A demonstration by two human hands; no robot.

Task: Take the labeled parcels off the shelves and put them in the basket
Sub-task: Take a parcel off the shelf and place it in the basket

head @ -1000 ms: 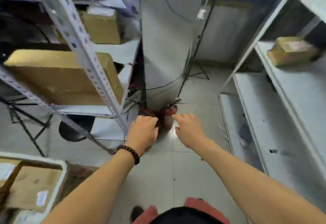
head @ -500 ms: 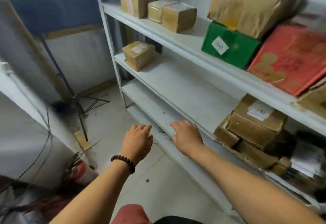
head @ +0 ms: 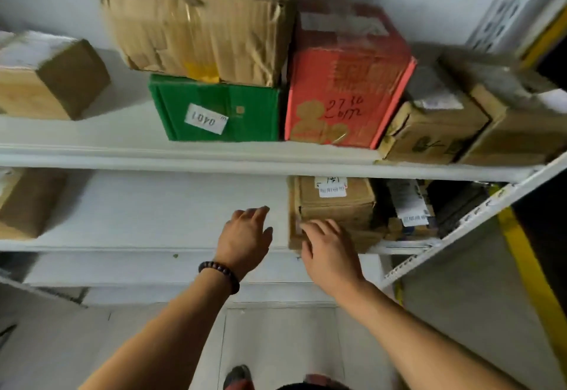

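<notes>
Hands close in on a labelled brown parcel (head: 334, 208) on the middle shelf (head: 138, 208) of a white rack, just off the frame's centre toward 4 o'clock. A second ago the person faced a pillar with both hands empty over the floor and the basket at 8 o'clock. Half a second ago the view had swung along the rack. Now it meets the rack square on and both hands have come up to the shelf. The right hand (head: 328, 251) is spread wide, its fingertips at the parcel's near lower-left corner. They look to be touching it, but nothing is gripped. The left hand (head: 245, 236), a bead bracelet (head: 219, 276) at the wrist, hangs loose and open over bare shelf at the parcel's 9 o'clock, holding nothing. A white label (head: 331, 188) shows on the parcel's top face. On the upper shelf (head: 153, 156), a green box (head: 214, 107) with a label sits at 11 o'clock from the hands under a large crumpled brown box (head: 196, 18). A red box (head: 343, 83) stands at 12 o'clock from the parcel. The turn suggests a fresh pick is starting. The parcel sits on the shelf, and the basket is out of view, so the person will likely have to turn back to it.
</notes>
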